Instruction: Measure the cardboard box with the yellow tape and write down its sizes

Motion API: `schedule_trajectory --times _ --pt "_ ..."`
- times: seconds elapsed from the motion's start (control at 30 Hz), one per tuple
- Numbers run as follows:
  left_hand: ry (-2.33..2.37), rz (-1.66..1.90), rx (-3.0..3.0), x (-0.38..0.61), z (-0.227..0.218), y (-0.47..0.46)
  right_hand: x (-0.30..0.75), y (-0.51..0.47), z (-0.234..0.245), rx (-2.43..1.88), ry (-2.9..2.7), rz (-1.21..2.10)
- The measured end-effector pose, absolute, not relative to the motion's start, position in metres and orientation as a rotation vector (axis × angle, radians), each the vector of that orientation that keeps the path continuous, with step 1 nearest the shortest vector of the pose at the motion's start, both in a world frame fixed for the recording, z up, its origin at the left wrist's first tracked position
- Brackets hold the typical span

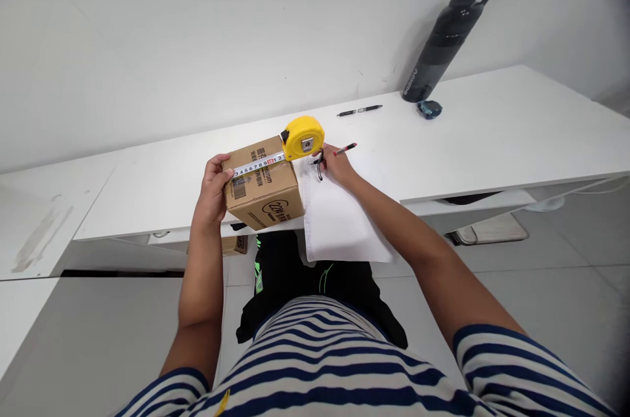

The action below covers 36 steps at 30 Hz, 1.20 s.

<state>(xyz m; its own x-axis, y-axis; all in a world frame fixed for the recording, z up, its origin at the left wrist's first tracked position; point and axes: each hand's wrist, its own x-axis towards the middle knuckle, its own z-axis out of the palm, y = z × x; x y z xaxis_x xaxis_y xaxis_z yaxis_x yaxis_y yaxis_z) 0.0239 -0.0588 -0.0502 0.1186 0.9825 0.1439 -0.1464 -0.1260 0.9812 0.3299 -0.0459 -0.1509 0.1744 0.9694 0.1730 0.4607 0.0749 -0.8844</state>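
A small cardboard box [263, 190] sits at the front edge of the white table [467, 134]. My left hand [214, 190] grips its left side, thumb pinning the end of a white measuring tape [258, 166] stretched across the top. The tape's yellow case [302, 138] rests at the box's far right corner. My right hand [335, 164] is closed round a red-tipped pen [344, 149], right beside the case and over a white sheet of paper [337, 217].
A black pen [359, 110] lies farther back on the table. A tall dark bottle [445, 39] leans against the wall, with a small dark object [430, 109] at its foot. A second table [44, 220] stands to the left. Dark fabric is beneath the table.
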Motion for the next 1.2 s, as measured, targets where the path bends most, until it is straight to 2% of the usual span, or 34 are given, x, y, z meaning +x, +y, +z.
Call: schedule_trajectory --times 0.23,1.2 --pt "0.935 1.276 1.303 0.0244 -0.0537 -0.0573 0.3356 -0.0464 -0.1582 -1.444 -1.261 0.785" --pt "0.852 1.274 1.318 0.0259 -0.0572 -0.0558 0.3358 -0.0512 -0.1567 -1.491 -1.261 0.756"
